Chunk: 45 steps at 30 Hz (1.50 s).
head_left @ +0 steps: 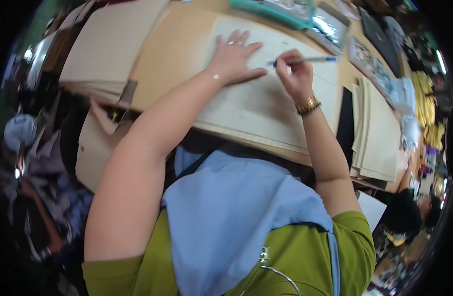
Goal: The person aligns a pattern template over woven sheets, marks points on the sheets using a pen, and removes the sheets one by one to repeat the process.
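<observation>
My left hand [236, 58] lies spread on a large pale sheet [256, 108], its fingers apart and nothing in them. To its right, my right hand [296, 74] is closed around a pen [313, 59] with blue ends. The pen lies nearly level in the view, with its tip close to the sheet, just beyond my left thumb. Whether the tip touches the surface I cannot tell. Faint marks show near the sheet's far edge. The sheet appears to top a stack of similar sheets along the table's front edge.
Stacks of pale sheets lie at the left [108, 44] and right [377, 128]. A green tray [273, 12] and a clear-wrapped box [328, 28] stand at the back. Yellow bundles [423, 98] are far right. Other people sit on both sides.
</observation>
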Each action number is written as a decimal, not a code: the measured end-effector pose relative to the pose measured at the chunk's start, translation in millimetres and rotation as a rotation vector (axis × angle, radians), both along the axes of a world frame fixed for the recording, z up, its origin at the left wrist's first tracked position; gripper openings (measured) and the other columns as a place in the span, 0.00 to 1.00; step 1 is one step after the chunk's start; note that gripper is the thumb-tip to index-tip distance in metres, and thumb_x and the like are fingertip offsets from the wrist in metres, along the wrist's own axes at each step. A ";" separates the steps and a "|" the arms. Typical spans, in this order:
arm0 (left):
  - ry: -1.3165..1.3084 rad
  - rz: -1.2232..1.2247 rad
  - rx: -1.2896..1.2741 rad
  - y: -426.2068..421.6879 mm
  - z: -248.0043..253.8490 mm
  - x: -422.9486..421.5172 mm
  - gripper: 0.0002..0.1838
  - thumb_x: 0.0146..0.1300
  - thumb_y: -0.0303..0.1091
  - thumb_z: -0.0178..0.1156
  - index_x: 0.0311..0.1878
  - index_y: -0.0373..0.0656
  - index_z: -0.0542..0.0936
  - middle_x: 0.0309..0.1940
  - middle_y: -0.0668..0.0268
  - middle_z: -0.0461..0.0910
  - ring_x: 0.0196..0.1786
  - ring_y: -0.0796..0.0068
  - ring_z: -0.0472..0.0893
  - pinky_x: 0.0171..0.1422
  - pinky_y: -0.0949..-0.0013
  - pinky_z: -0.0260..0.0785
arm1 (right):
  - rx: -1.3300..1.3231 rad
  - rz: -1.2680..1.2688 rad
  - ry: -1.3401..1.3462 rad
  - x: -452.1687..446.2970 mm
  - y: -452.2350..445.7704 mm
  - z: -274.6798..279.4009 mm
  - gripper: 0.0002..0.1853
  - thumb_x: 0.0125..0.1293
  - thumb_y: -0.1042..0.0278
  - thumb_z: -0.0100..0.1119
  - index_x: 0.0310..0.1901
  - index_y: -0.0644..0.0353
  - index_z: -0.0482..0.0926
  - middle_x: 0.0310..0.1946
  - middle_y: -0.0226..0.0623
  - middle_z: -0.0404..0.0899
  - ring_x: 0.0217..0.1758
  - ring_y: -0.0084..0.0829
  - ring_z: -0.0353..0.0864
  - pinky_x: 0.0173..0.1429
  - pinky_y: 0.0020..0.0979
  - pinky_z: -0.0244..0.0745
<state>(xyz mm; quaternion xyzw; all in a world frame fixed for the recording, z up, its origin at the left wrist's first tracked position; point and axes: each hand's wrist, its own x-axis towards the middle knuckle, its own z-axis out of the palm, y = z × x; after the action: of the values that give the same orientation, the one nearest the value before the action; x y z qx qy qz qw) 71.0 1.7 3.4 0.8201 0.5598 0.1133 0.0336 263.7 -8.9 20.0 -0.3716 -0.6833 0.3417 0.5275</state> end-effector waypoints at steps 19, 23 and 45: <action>0.015 0.009 0.047 -0.2 -8.6 0.1 0.45 0.55 0.77 0.50 0.73 0.65 0.63 0.77 0.56 0.53 0.80 0.52 0.47 0.76 0.32 0.39 | 0.254 0.608 -0.487 -57.6 -101.3 5.7 0.11 0.51 0.74 0.66 0.35 0.55 0.74 0.27 0.35 0.76 0.34 0.40 0.77 0.41 0.37 0.75; 0.034 0.003 0.025 0.1 -5.4 0.0 0.45 0.55 0.77 0.50 0.73 0.65 0.63 0.77 0.56 0.53 0.80 0.52 0.48 0.76 0.32 0.39 | 0.305 0.609 -0.433 -87.2 -100.7 0.4 0.11 0.49 0.75 0.66 0.34 0.55 0.76 0.26 0.34 0.77 0.33 0.40 0.77 0.42 0.36 0.76; 0.102 0.022 0.049 3.0 -8.4 1.6 0.43 0.57 0.74 0.54 0.73 0.68 0.63 0.78 0.61 0.52 0.80 0.56 0.47 0.78 0.35 0.38 | 0.019 -0.104 -0.573 134.9 -182.2 15.5 0.06 0.51 0.77 0.64 0.28 0.57 0.77 0.23 0.36 0.78 0.27 0.36 0.78 0.33 0.33 0.75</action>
<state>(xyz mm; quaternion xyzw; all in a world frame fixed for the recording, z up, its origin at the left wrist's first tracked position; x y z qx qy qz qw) 72.6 4.7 -5.0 0.8193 0.5668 0.0855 -0.0165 398.6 -191.1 35.5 -0.4825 -0.7877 0.1891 0.3332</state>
